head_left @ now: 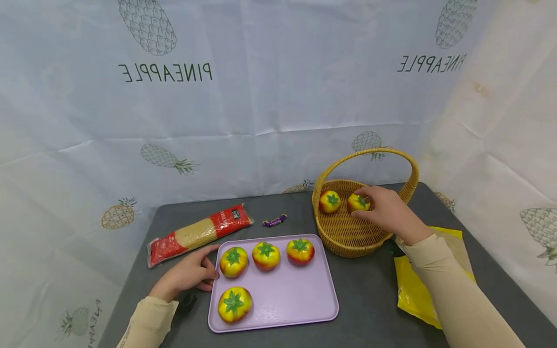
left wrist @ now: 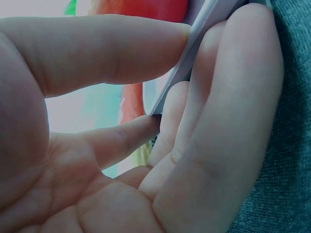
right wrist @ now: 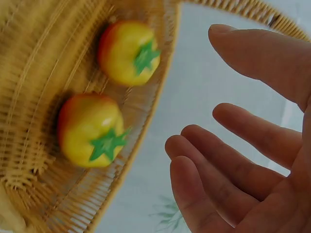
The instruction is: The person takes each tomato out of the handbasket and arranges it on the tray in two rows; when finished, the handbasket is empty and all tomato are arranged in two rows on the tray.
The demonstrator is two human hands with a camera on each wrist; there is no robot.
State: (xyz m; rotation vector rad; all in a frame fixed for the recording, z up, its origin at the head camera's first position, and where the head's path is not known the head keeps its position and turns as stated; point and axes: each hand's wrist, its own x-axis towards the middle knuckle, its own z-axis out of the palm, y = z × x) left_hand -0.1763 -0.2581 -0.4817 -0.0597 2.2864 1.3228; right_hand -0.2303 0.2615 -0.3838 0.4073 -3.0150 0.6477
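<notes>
My left hand [head_left: 190, 273] pinches the left rim of a lilac tray [head_left: 283, 302]; the left wrist view has the thumb [left wrist: 121, 48] against the rim and other fingers behind and below it. Several yellow-and-red toy fruits with green star-shaped leaf caps sit on the tray, one [head_left: 235, 304] at its front left. At the right, my right hand [head_left: 389, 210] is over a wicker basket [head_left: 348, 229]. Two more such fruits lie inside, a left one [head_left: 329, 201] and a right one [head_left: 358, 203], the latter partly covered by my fingers. Right wrist view: fingers spread loosely, nothing between them.
A red-ended pack of noodles [head_left: 200, 234] lies behind the tray at left. A purple wrapped candy [head_left: 274, 221] sits behind the tray. Under my right forearm is a yellow packet [head_left: 413, 290]. The basket's handle [head_left: 370, 151] arches up behind my right hand.
</notes>
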